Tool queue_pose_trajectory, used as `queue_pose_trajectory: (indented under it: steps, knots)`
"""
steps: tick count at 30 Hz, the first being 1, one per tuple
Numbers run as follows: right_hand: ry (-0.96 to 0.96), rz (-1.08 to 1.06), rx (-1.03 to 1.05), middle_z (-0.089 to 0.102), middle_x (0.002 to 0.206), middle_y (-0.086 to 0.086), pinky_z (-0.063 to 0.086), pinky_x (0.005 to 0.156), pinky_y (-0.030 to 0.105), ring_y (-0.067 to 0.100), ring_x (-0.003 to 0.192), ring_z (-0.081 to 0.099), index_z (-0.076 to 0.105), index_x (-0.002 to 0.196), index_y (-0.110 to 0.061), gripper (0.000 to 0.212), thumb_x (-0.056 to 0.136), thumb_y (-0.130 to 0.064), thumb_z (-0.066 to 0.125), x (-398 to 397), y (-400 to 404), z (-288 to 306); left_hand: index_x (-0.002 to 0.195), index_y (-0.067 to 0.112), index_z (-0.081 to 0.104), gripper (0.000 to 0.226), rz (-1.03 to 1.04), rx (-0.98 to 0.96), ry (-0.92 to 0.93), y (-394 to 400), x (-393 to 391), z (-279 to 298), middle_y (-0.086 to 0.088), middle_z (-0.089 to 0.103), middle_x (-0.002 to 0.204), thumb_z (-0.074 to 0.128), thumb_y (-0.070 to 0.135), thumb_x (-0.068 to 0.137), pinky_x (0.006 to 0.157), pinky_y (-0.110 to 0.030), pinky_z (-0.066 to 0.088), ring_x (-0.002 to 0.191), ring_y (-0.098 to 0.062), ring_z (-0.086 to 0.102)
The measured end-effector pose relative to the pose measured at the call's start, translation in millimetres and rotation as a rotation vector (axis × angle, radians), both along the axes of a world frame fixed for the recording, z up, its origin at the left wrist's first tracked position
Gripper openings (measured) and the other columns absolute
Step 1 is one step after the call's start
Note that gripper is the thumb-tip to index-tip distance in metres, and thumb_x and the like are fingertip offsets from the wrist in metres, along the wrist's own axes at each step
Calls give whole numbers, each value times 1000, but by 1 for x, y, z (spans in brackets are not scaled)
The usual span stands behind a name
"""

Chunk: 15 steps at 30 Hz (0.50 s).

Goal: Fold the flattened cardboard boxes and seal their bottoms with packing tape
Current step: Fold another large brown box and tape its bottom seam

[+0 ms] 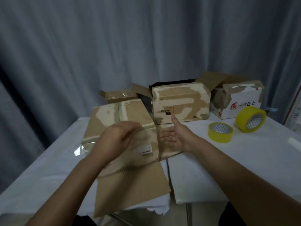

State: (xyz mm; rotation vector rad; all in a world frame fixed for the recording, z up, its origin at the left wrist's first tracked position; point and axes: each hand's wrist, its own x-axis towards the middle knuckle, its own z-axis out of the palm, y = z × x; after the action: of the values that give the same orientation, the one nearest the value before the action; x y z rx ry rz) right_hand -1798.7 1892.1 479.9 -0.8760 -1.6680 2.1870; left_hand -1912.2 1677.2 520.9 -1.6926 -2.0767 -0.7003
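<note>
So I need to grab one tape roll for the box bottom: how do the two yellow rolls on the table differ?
The near tape roll lies flat on the white table, its hole facing up; the far tape roll stands on edge, tilted, its hole facing the camera. The far roll looks larger and wider, and lies nearer the white box. The near roll sits closer to the right hand. Both are yellow with a patterned core, and neither is touched.

On the counter (244, 160), the folded box (123, 128) lies left of two tape rolls (220, 132), with three boxes (180, 103) behind it.
</note>
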Motion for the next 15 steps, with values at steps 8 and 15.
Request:
queue_pose_trajectory:
  steps: [8,15]
  knots:
    - [152,-83,142,54,70,2,43,48,14,8,58,51,59,81,-11,15,93,-19,63,-4,-5,-1,119,21,71,31,43,-29,36,-3,-26,-31,7,67,122,57,23,90,91,-12,41,110,-7,63]
    - [184,-142,548,58,59,-4,44,59,21,9,58,53,66,84,-3,12,91,-13,64,-4,4,-3,119,25,70,37,32,63,17,-2,-31,-40,14,65,121,72,9,85,92,-17,48,111,8,53]
